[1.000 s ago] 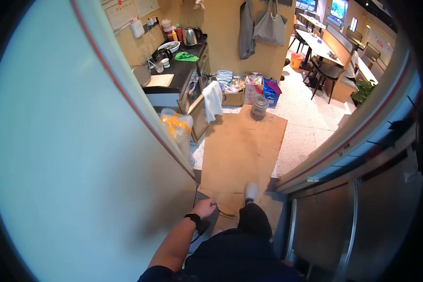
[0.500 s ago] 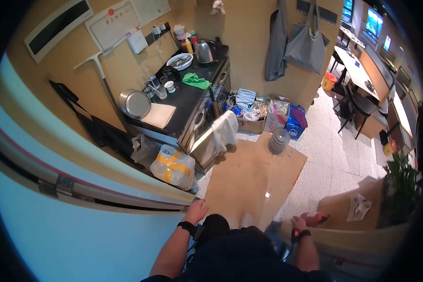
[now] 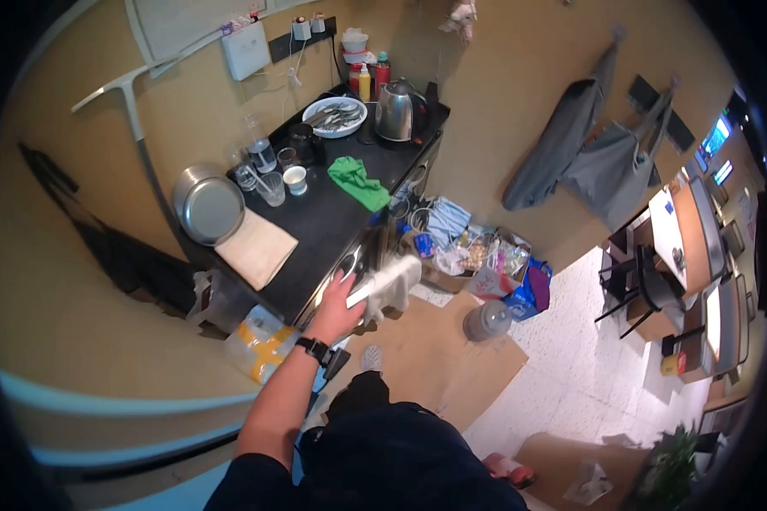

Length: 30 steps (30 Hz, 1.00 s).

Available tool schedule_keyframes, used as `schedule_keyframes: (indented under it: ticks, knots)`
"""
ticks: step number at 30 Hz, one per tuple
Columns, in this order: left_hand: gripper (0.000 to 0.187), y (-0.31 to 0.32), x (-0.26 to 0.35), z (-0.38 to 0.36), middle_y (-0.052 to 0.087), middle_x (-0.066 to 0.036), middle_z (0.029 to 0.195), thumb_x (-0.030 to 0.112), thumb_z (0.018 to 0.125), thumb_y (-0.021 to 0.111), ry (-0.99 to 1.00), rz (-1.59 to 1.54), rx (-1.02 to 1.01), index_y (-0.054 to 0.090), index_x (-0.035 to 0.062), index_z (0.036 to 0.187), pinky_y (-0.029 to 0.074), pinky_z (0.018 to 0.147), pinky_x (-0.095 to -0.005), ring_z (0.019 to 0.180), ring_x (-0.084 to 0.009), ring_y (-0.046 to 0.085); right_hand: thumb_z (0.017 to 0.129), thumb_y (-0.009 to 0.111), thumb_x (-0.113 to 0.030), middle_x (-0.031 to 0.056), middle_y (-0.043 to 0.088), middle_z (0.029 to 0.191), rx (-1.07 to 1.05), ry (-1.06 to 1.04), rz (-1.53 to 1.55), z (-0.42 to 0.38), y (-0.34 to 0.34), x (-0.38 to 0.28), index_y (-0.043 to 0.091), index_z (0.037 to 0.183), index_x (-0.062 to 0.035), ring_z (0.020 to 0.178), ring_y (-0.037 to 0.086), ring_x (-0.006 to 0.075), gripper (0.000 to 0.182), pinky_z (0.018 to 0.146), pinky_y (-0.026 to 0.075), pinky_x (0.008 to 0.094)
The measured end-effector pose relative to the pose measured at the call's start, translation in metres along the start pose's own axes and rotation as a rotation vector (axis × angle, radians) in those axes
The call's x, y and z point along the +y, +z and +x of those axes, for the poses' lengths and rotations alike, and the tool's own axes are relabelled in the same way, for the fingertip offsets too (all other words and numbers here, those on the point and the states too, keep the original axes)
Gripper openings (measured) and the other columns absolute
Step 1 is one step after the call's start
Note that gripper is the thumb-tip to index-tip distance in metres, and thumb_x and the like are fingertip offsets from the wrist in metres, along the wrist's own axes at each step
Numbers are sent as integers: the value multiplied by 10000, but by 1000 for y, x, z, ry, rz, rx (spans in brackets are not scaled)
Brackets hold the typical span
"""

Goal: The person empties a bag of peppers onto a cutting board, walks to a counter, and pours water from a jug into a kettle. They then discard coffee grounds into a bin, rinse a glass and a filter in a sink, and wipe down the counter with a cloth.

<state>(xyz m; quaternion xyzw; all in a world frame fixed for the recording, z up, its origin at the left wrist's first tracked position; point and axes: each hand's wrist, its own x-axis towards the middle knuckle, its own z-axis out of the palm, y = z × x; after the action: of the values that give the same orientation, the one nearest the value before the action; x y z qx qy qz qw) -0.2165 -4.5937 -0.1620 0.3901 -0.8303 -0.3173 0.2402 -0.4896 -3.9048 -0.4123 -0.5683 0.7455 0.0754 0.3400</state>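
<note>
My left hand reaches out to the black-topped cabinet, fingers stretched and apart at the near end of its low swung-out door. A white towel hangs over that door, and both look smeared. Just above the hand lies the counter top with a folded cream cloth near its front end. The bag with yellow tape stands below my forearm. My right hand is hidden from view, on the far side of my body.
On the counter stand a round metal pan, glasses, a green cloth, a bowl of cutlery and a kettle. A clear jar sits on floor cardboard, near filled boxes. A plant stands lower right.
My left hand has left the edge of the pale blue door and moved up to the cabinet door. My right hand has gone out of view. The view has turned and come closer to the counter.
</note>
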Motion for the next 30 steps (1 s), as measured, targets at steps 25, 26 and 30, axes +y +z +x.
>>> schedule_keyframes:
  ticks: [25, 26, 30]
  knots:
    - [384, 27, -18, 266, 531, -216, 1385, -17, 757, 636, -97, 572, 89, 670, 3, 1139, 458, 1064, -479, 1302, -485, 458, 911, 685, -123, 239, 507, 1454, 784, -185, 378, 479, -697, -39, 573, 1344, 4, 1328, 502, 415, 465, 1123, 401, 433]
    - [320, 20, -14, 251, 541, -216, 1377, -2, 787, 614, -164, 622, 86, 673, -6, 1101, 469, 1052, -490, 1295, -478, 468, 919, 677, -129, 234, 485, 1478, 786, -245, 407, 503, -732, -59, 565, 1362, -9, 1344, 491, 409, 472, 1127, 397, 432]
    - [287, -9, -23, 181, 554, -229, 1371, -1, 816, 586, -494, 823, 107, 687, -36, 1082, 458, 1075, -486, 1288, -470, 480, 919, 692, -151, 216, 481, 1487, 915, -591, 368, 563, -855, -150, 545, 1401, -44, 1348, 490, 397, 515, 1124, 404, 434]
